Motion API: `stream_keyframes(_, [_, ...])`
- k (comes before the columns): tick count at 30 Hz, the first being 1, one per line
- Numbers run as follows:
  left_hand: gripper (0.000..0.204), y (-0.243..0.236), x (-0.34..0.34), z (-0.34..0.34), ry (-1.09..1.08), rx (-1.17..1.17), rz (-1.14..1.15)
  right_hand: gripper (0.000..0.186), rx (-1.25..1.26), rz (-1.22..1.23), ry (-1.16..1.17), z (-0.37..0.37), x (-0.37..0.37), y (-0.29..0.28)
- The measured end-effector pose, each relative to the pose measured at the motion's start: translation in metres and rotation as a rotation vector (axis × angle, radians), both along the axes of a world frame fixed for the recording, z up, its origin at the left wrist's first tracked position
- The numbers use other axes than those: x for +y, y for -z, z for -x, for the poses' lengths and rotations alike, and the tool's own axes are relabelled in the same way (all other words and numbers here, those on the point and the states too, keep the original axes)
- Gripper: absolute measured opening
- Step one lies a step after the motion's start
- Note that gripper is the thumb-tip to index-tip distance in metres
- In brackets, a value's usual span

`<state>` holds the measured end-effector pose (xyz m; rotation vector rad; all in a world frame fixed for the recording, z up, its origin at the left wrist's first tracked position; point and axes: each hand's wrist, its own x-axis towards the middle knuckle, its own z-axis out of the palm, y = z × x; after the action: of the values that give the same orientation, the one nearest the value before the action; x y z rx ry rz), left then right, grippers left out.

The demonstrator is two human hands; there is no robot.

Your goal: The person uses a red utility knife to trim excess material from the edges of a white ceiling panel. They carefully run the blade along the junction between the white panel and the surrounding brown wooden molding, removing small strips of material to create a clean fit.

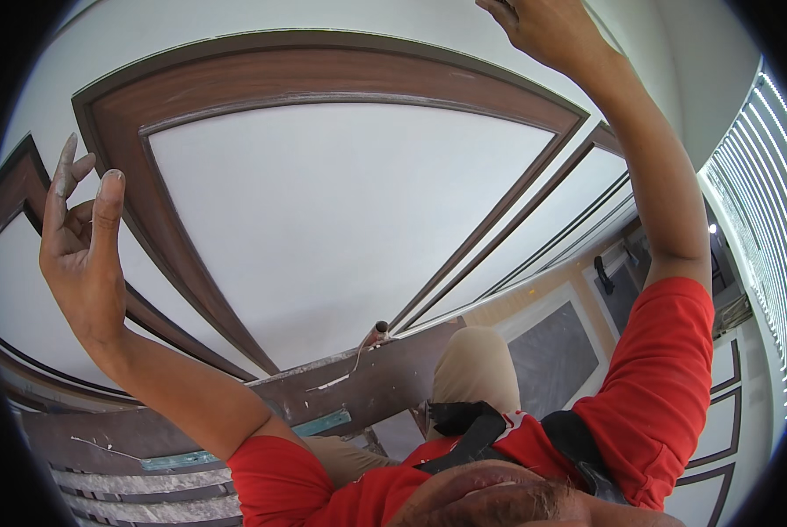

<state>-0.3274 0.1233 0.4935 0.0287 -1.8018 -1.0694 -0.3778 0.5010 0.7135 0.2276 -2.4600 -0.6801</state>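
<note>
My left hand (86,228) is raised at the left, open and empty, with dusty fingers partly bent, before a brown-framed white wall panel (340,202). My right hand (547,31) reaches high at the top, near the white wall above the panel's frame (332,70). Most of its fingers are cut off by the picture's edge, so whether it holds anything is hidden. Both arms are bare below red sleeves.
A worn dark plank (314,395) with teal strips and a short pipe (377,332) runs below me, by my bent knee (472,360). More framed panels (24,299) line the wall. A bright slatted surface (754,176) curves along the right.
</note>
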Motion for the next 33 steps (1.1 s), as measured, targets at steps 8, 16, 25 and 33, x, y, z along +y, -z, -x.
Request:
stream_keyframes(8, [0.061, 0.0, 0.002, 0.0, 0.005, 0.022, 0.025, 0.036, -0.007, -0.066, -0.009, -0.002, 0.0, 0.0])
stream_keyframes(16, [0.064, 0.005, -0.003, 0.002, 0.003, 0.022, 0.027, 0.038, -0.003, -0.036, 0.01, 0.001, 0.008, 0.001])
stream_keyframes(25, [0.062, 0.009, -0.018, 0.003, -0.014, 0.009, 0.107, 0.04, 0.02, -0.024, -0.007, 0.003, 0.025, 0.004])
stream_keyframes(33, [0.061, 0.011, -0.024, 0.0, 0.038, 0.008, 0.095, 0.039, 0.05, -0.005, 0.0, 0.014, 0.038, 0.009])
